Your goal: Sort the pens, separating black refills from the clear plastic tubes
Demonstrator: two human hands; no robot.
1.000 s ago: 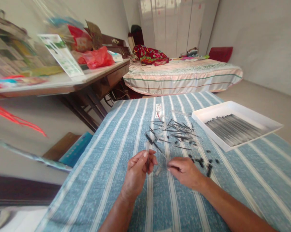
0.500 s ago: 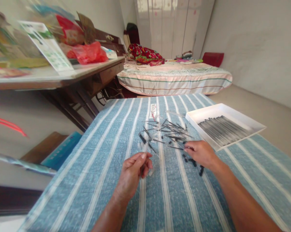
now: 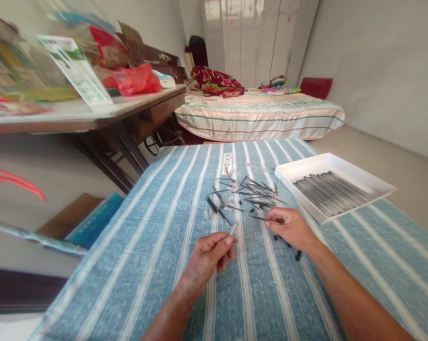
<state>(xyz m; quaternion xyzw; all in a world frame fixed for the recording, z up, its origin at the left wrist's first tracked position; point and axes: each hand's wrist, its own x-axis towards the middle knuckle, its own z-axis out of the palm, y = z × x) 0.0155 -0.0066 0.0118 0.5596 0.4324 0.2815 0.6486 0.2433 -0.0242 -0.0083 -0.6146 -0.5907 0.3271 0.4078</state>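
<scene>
A clear tube sticks up from the pinched thumb and fingers of my left hand, above the striped cloth. My right hand pinches a thin black stick, whose tip points left. Beyond both hands lies a loose pile of thin black sticks with clear pieces among them. Two thicker black pieces lie at the pile's left side. Small black parts show beside and under my right hand, partly covered by it.
A white box holding a row of dark, clear-cased pens sits at the right. To the left stands a desk with a red plastic bag. A bed is behind the table.
My left hand has moved right and slightly nearer, and the clear tube now stands out from its fingertips. My right hand has shifted slightly left with the black stick.
</scene>
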